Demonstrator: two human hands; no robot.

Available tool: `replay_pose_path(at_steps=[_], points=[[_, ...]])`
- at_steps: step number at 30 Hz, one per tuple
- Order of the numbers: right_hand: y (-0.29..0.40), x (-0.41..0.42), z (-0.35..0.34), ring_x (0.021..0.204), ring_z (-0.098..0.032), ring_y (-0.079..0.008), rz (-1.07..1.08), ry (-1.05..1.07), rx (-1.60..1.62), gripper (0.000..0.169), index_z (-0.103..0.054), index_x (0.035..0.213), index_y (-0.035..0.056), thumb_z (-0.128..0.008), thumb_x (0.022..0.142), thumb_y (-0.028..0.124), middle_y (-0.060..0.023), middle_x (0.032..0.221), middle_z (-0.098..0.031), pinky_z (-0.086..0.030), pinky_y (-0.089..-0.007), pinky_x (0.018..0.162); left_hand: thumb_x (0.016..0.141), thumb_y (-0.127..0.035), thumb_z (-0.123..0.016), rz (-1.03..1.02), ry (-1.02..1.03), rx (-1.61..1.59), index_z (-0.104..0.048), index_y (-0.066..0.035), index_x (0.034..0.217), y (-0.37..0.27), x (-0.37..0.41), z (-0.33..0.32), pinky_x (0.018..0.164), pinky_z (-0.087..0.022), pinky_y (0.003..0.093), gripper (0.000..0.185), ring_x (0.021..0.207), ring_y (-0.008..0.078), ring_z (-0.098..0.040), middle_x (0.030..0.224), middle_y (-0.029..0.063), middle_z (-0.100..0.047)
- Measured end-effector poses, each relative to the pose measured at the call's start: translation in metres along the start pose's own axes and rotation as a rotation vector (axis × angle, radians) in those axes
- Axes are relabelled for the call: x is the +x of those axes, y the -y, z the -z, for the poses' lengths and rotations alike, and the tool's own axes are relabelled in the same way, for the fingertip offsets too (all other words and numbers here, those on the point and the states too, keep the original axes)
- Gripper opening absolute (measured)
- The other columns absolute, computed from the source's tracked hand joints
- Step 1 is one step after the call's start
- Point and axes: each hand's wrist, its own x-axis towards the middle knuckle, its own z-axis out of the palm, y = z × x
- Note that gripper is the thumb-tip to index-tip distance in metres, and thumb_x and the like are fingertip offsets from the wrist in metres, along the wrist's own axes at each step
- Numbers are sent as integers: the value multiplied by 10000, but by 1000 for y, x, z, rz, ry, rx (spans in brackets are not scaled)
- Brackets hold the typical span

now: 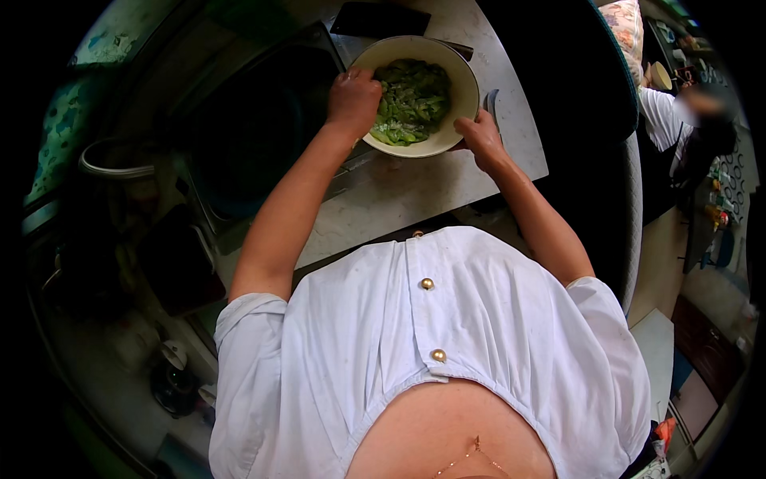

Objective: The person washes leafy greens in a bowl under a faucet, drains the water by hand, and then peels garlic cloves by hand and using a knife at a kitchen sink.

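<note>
A cream-coloured bowl with a dark rim [464, 96] is held over the counter in front of me. Inside it lie sliced green vegetables [413, 99] with a white granular substance scattered over them. My left hand [355, 99] grips the bowl's left rim, its fingers curled over the edge. On the opposite side my right hand [482, 136] clasps the lower right rim, thumb on top and fingers mostly hidden beneath. Whether the bowl's base touches the counter cannot be seen.
Behind the bowl lies a cleaver with a dark blade [380, 19], its handle [461, 49] partly covered. A curved metal utensil [492, 103] rests beside my right hand. A dark sink [263, 132] is at left. Far right, a person in a white sleeve [661, 120] is near a small bowl [660, 76].
</note>
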Motion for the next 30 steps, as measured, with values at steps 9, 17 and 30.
replay_pose_path(at_steps=[9,17,30], points=[[-8,6,4,832,-622,-258,1,28,5,430,-445,1166,-30,-444,747,71,-159,1010,-580,-568,-366,615,650,-102,-609,-25,86,72,-636,-36,692,-2,8,2,698,-469,407,83,830,289,-575,821,124,-578],[-8,10,6,840,-620,-258,8,43,2,436,-436,1184,-24,-446,758,71,-158,1021,-574,-573,-374,620,647,-59,-602,-1,283,79,-676,-47,701,-6,10,13,742,-479,390,92,861,282,-581,846,121,-606],[-4,8,4,852,-618,-264,-10,24,9,424,-430,1191,-13,-437,774,61,-162,1023,-569,-575,-383,633,746,-92,-662,469,445,-1016,-643,-8,958,31,21,35,688,-494,298,229,762,137,-604,800,79,-629]])
